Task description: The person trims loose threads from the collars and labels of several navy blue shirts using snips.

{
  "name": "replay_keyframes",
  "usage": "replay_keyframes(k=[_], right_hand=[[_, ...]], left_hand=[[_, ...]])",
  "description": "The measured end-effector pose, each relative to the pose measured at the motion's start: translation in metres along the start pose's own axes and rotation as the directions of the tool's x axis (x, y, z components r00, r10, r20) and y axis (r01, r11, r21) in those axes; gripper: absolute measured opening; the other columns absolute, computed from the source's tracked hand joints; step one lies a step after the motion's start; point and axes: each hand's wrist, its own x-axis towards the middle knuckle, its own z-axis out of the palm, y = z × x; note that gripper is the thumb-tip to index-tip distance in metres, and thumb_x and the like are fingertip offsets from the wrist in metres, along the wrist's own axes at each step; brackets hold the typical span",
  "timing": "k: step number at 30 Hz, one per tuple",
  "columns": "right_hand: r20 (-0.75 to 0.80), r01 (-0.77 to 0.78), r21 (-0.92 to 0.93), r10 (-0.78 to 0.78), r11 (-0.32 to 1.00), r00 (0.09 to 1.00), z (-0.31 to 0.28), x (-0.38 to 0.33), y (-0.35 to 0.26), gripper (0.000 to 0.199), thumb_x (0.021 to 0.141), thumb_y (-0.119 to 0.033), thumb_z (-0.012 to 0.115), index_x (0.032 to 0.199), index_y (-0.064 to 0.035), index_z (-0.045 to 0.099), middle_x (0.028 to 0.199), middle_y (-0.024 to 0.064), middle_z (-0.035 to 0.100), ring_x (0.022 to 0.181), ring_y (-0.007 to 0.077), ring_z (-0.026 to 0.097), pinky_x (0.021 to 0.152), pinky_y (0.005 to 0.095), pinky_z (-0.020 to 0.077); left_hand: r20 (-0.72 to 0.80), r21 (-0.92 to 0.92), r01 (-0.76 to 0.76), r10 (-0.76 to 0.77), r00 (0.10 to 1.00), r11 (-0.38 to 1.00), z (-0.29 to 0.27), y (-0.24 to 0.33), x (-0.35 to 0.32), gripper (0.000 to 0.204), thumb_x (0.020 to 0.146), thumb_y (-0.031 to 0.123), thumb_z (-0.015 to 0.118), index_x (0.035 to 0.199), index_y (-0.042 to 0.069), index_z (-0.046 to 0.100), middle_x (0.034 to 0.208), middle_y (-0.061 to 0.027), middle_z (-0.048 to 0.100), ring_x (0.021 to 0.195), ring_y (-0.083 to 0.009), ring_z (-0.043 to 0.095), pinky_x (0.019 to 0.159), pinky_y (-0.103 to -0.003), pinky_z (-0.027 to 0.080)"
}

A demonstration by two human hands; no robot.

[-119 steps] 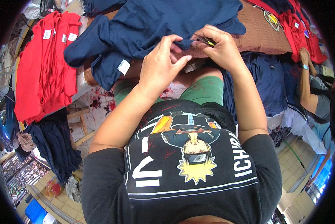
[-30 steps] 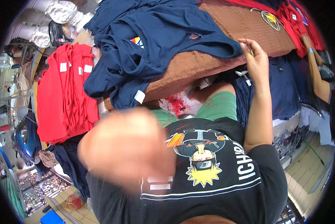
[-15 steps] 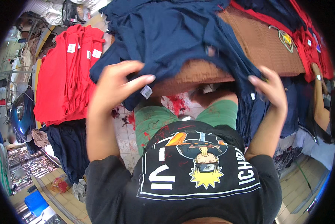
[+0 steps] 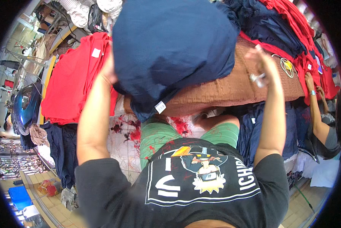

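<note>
Navy garment (image 4: 170, 49) lifted by left hand (image 4: 108, 68), red shirts (image 4: 73, 81) beside, brown pad (image 4: 231, 89) beneath

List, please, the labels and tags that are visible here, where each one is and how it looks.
Small white rectangular tag: on the lower edge of the navy blue garment that the left hand lifts.
Small white square label: on the red garment pile, at the left.
White tags: on the red garments at the far right, too small to describe.
</note>
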Motion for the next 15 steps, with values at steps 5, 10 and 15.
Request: replay_keyframes(k=[5,10,15], right_hand=[[0.122,-0.192,-0.320,0.242,0.928,0.963,0.064,-0.034,0.035,0.055,0.082,-0.056,0.066,0.098,-0.0036,0.065,0.077,0.0096,0.069,0.061,0.0127,0.057,0.055,0.0303,0.0430],[0.006,0.062,-0.366,-0.065,0.928,0.998,0.098,0.004,0.067,0.034,0.079,-0.038,0.073,0.083,-0.0061,0.064,0.069,0.0055,0.064,0.055,0.0126,0.056,0.051,0.0266,0.0424],[0.025,0.112,0.364,-0.130,0.925,0.991,0.128,-0.037,-0.050,0.034,0.078,-0.035,0.072,0.097,-0.0082,0.061,0.079,0.0047,0.061,0.058,0.0190,0.058,0.053,0.0328,0.0479]], left_hand=[[0.047,0.039,0.052,-0.053,0.997,0.998,0.026,-0.044,-0.024,0.073,0.083,0.051,0.068,0.133,0.002,0.048,0.129,-0.0120,0.056,0.118,-0.0228,0.054,0.103,-0.036,0.040],[0.237,0.160,-0.162,0.122,0.964,0.974,0.044,-0.017,-0.040,0.054,0.082,0.025,0.073,0.126,0.001,0.054,0.119,-0.0087,0.062,0.108,-0.0190,0.060,0.098,-0.034,0.044],[0.058,0.148,-0.649,0.649,0.759,0.746,-0.004,0.112,-0.121,0.031,0.097,0.027,0.049,0.110,0.001,0.061,0.110,-0.0166,0.065,0.094,-0.0220,0.065,0.085,-0.038,0.052]])
